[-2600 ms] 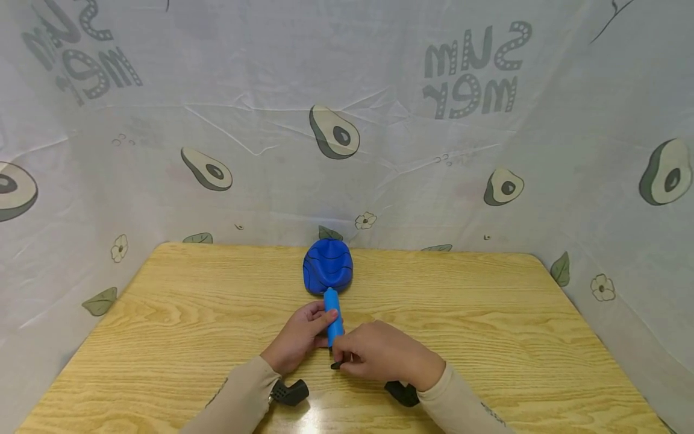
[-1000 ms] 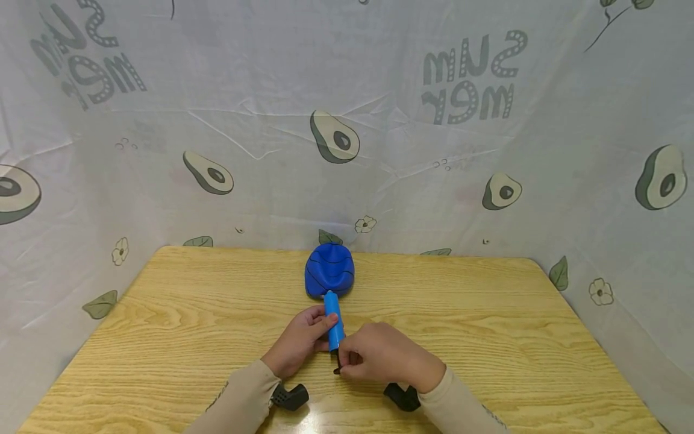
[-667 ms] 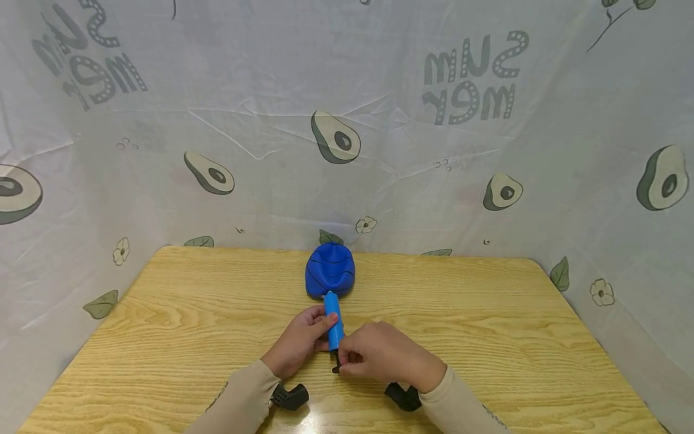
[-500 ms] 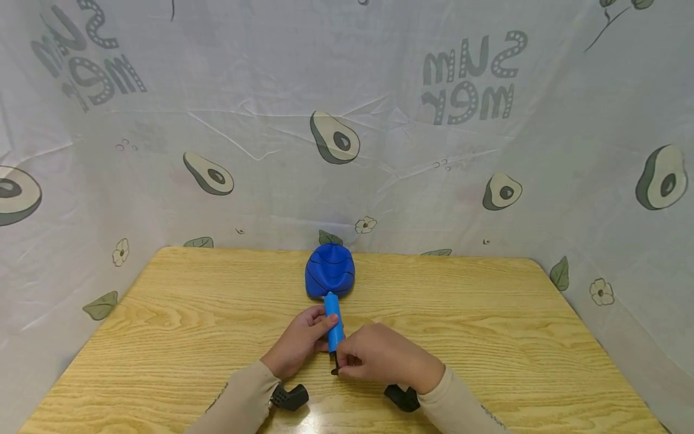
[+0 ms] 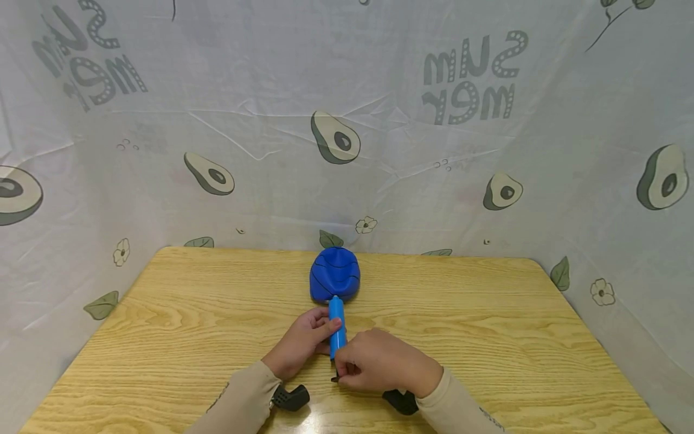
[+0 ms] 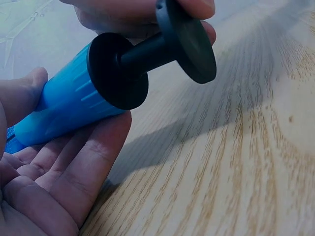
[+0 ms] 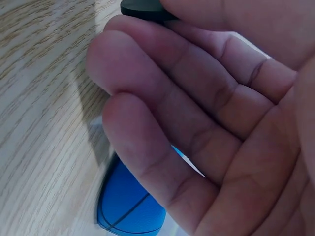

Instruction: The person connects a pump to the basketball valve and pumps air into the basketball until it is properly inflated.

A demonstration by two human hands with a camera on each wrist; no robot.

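A deflated blue ball [image 5: 334, 274] with black seam lines sits on the wooden table, its top dented inward. The nozzle end of a blue hand pump [image 5: 337, 328] meets the ball's near side; the needle itself is not visible. My left hand [image 5: 303, 340] grips the pump's barrel [image 6: 64, 105], thumb on top and fingers beneath. My right hand [image 5: 387, 361] pinches the round black plunger handle [image 6: 189, 42] between thumb and fingers. Part of the black rod [image 6: 145, 55] shows between barrel and handle. The right wrist view catches the handle's edge [image 7: 145, 9] at my fingertips.
The wood-grain table [image 5: 217, 289] stretches out on both sides of the hands. A pale curtain [image 5: 260, 120] with avocado prints hangs behind and beside it. Black wrist devices [image 5: 291, 398] sit under both wrists.
The ball and pump have shifted slightly right and toward me, both hands keeping hold. The plunger handle stands a little farther from the barrel than in the oldest frame.
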